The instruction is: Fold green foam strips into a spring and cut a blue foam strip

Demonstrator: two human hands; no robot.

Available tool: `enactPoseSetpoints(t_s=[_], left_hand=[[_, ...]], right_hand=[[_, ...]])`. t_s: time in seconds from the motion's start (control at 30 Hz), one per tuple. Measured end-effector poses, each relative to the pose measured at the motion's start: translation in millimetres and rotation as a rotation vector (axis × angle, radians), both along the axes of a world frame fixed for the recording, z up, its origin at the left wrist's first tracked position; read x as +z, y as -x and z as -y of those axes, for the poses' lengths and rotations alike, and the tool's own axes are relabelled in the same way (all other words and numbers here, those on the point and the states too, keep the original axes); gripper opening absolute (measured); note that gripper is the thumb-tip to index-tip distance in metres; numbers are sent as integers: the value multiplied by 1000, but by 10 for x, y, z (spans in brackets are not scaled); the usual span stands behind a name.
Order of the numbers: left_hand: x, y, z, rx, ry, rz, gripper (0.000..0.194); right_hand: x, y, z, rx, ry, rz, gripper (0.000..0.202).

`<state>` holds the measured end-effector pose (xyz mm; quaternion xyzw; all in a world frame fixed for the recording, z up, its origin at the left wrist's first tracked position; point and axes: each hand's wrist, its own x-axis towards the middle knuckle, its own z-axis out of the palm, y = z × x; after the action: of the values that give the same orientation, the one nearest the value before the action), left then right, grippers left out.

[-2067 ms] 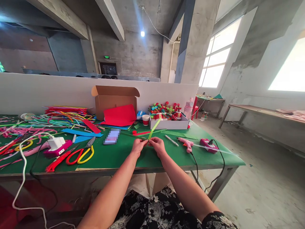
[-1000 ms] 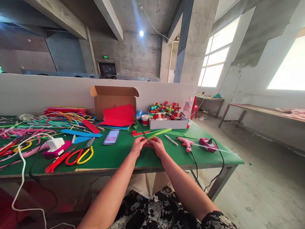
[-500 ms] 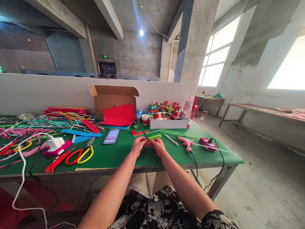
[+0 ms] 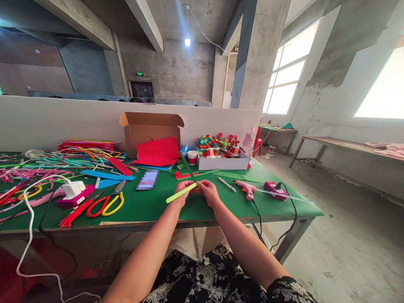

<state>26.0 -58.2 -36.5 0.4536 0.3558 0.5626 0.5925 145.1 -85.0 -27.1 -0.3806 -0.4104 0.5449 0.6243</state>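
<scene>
My left hand [image 4: 184, 189] and my right hand [image 4: 206, 191] meet above the green table near its front edge. Between their closed fingertips two paper strips cross. The dark green strip [image 4: 187, 165] slants up and away from me. A light green strip [image 4: 180, 193] reaches down to the left across my left hand. Both hands pinch where the strips come together; the fingers partly hide that joint. Behind them lie red strips [image 4: 187, 175] and loose green strips [image 4: 235, 175]. A white pen [image 4: 226, 184] and a pink glue gun [image 4: 246, 189] rest to the right.
Left are yellow-and-red scissors [image 4: 109, 202], a phone-like item [image 4: 147, 180] with a blurred face, a power adapter [image 4: 74, 191] and colourful pipe cleaners [image 4: 63, 162]. At the back stand a cardboard box [image 4: 151, 126], red sheets [image 4: 158, 152], a paper cup [image 4: 192, 158] and a white box [image 4: 222, 164] of crafts.
The light green strip has swung over from the right side of my fingers to the left, now lying across my left hand. Both hands stay in nearly the same place.
</scene>
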Motion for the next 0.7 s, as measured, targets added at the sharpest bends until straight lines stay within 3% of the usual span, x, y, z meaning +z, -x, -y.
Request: enactPoseSetpoints(t_s=[0.7], left_hand=[[16,-12,59,-47,-8,13,37]], right_hand=[[-4,-24,-25,-47,-18,-42,31]])
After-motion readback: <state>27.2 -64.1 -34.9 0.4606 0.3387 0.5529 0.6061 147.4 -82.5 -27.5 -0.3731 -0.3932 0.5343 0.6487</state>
